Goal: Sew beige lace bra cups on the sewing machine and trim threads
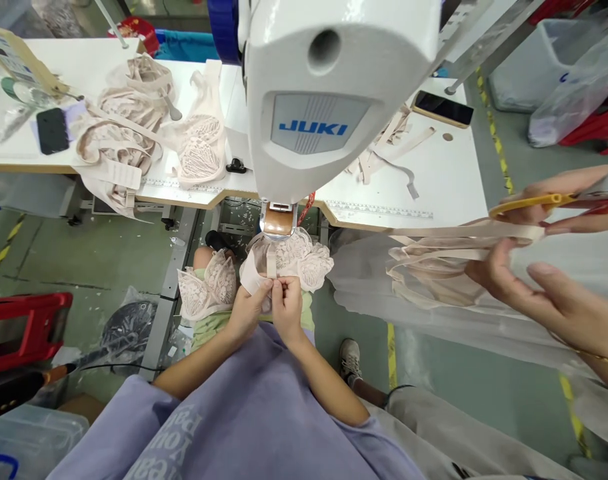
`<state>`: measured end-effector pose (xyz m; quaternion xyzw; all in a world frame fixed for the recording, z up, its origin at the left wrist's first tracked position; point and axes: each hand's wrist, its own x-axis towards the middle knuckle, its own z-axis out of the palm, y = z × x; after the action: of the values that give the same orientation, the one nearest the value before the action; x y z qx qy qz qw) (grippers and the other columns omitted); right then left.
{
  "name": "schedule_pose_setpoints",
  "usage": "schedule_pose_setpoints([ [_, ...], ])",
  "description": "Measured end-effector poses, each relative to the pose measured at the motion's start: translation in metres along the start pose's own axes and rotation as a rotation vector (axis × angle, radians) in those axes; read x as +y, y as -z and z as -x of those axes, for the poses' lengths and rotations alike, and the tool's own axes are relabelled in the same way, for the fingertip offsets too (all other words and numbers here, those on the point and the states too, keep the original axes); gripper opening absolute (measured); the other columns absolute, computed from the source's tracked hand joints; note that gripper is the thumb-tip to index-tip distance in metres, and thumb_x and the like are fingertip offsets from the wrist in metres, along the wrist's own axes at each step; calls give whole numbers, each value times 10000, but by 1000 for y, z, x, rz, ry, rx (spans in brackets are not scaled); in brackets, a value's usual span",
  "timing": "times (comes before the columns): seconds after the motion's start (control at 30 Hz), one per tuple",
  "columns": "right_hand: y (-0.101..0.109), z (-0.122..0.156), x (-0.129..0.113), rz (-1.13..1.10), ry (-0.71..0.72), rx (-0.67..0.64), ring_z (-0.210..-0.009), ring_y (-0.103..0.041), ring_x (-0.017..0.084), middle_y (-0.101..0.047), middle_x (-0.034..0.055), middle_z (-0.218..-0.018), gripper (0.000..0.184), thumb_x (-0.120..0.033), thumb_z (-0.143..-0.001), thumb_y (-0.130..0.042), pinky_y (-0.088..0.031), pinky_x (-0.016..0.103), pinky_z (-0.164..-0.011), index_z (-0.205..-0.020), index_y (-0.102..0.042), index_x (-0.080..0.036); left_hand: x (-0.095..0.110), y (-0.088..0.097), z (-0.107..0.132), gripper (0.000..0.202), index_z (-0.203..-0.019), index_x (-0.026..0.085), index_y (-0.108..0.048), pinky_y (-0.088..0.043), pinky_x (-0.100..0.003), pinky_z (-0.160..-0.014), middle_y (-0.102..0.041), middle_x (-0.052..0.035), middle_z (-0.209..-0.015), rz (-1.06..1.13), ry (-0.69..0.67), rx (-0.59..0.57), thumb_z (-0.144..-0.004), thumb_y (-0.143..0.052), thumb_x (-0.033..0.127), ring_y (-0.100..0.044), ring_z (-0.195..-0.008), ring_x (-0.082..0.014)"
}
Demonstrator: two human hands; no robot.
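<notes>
A beige lace bra [311, 263] lies over my lap, just below the head of the sewing machine [309, 127]. My left hand [249, 308] pinches an edge of it, with the fingertips closed on the fabric. Close beside it, almost touching, my right hand [287, 303] grips the same piece near a short strap [271, 263]. What exactly sits between the fingertips is too small to make out. Another lace cup [209, 287] hangs over my thigh to the left of my hands.
On the white table [379, 213], a pile of beige bras [129, 127] and a lace bra [201, 150] lie left of the machine. Fabric strips [384, 153] and a phone [443, 109] lie right. A co-worker's hands [529, 287] hold beige straps and yellow-and-red-handled scissors [529, 203] at right.
</notes>
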<state>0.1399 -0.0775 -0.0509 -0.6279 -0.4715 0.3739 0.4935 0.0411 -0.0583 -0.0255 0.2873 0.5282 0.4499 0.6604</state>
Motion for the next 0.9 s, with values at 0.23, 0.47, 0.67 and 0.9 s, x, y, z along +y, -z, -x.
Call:
schedule_pose_setpoints([
  [0.23,55,-34,-18,274,502,-296,-1154,-599,263,-663,109,-1147,241,-384,-931,-616,-476,457,-998,-1113,-603,-227,56,27,1,410,-719,157,-632,-445,-241,-646,-599,6,-655,-695,-76,-458,-955,-535,478,-540,-635,-133],
  [0.47,72,-49,-34,391,333,-766,-573,-515,109,-574,-46,-683,98,-306,-900,-597,-364,253,-573,-931,-583,-214,77,29,-5,389,-769,141,-703,-442,-234,-600,-638,2,-655,-853,39,-531,-854,-644,517,-579,-658,-161],
  [0.67,72,-34,-24,299,119,-167,-599,-504,117,-615,-16,-755,90,-288,-923,-572,-395,260,-593,-898,-613,-212,68,31,-7,346,-929,155,-757,-523,-258,-689,-752,-57,-825,-479,34,-324,-898,-647,481,-658,-721,-173],
  [0.9,45,-23,-44,231,313,-203,-875,-662,178,-711,46,-945,150,-241,-975,-545,-518,300,-759,-995,-694,-247,51,14,-5,314,-868,136,-749,-554,-278,-733,-750,-59,-814,-160,37,-129,-827,-764,447,-683,-741,-175],
])
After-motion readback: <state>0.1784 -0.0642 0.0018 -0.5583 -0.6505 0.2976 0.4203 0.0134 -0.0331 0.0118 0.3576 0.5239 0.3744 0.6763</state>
